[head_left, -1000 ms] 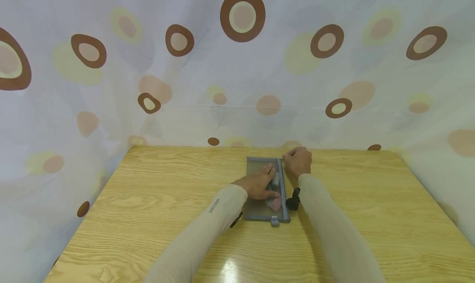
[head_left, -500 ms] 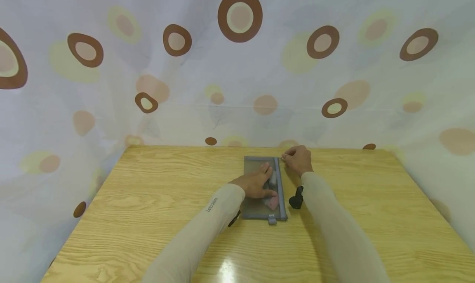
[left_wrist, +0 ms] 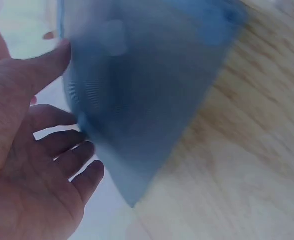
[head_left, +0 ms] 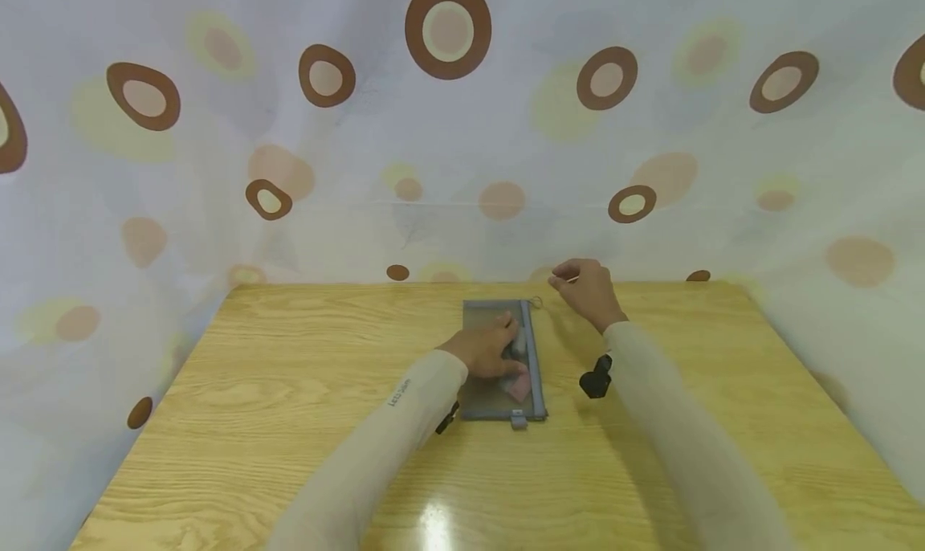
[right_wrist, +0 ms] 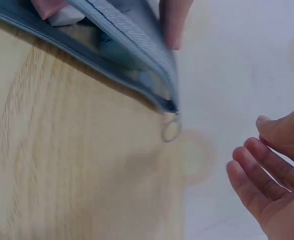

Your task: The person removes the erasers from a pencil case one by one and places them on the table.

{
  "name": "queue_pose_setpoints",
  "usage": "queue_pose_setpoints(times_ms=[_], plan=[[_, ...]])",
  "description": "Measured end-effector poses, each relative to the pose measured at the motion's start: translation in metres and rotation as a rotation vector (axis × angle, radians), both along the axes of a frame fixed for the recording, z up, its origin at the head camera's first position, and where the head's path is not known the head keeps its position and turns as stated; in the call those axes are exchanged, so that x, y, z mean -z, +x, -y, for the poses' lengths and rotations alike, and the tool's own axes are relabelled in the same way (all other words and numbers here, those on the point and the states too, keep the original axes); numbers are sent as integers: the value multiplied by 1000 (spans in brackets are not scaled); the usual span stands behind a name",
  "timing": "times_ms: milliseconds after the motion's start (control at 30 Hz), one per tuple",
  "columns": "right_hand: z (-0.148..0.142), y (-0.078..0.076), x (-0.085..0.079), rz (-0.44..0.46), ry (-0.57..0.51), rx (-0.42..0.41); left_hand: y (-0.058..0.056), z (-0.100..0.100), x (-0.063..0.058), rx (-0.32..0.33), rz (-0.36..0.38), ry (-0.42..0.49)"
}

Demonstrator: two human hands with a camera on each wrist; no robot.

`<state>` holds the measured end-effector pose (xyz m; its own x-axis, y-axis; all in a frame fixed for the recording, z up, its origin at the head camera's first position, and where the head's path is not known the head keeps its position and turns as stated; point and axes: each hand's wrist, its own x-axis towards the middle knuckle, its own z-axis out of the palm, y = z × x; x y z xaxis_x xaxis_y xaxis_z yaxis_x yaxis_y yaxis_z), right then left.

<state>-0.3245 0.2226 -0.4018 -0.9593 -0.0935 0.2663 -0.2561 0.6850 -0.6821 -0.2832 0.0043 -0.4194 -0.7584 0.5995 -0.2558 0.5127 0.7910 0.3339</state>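
Note:
A grey-blue mesh zip pouch [head_left: 480,402] lies on the wooden table, its zipper along the right side. In the right wrist view, the mouth of the pouch [right_wrist: 132,35] gapes, showing a pink and white block [right_wrist: 59,12] and a bluish item inside. My left hand [head_left: 486,350] is over the pouch; in the left wrist view, its loosely bent fingers [left_wrist: 69,157] and thumb touch the pouch's edge. A metal ring [head_left: 536,302] hangs at the zipper's far end. Beyond it, to the right, my right hand [head_left: 587,290] is raised, holding nothing, fingers loosely bent.
The wooden table [head_left: 325,358] ends at a patterned curtain [head_left: 354,157] behind it, which also runs along both sides. A fabric tab [head_left: 519,422] sticks out at the pouch's near end. Black straps with devices [head_left: 596,381] are on both wrists.
My right hand has let go of the zipper ring and moved up and right, away from the pouch. The left hand's fingers have bent more over the pouch.

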Motion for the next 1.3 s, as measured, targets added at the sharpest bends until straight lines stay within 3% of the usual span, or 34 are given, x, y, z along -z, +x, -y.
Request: queue_pose_setpoints(times_ms=[300, 433, 600, 867, 1167, 1300], plan=[[-7, 22, -16, -13, 22, -39, 0, -14, -13, -8, -95, 214], [-9, 30, -15, 7, 12, -43, 3, -23, -9, 6, -203, 208], [-12, 39, -10, 22, -3, -49, 10, -30, -4, -57, -282, 145], [-17, 42, -4, 29, 0, -46, 15, -35, -1, -135, -320, 78], [-17, 42, 1, 65, 3, -46, 13, -41, 3, -159, -339, 55], [-16, 42, 4, 69, 4, -49, 13, -40, 3, -173, -305, 57]])
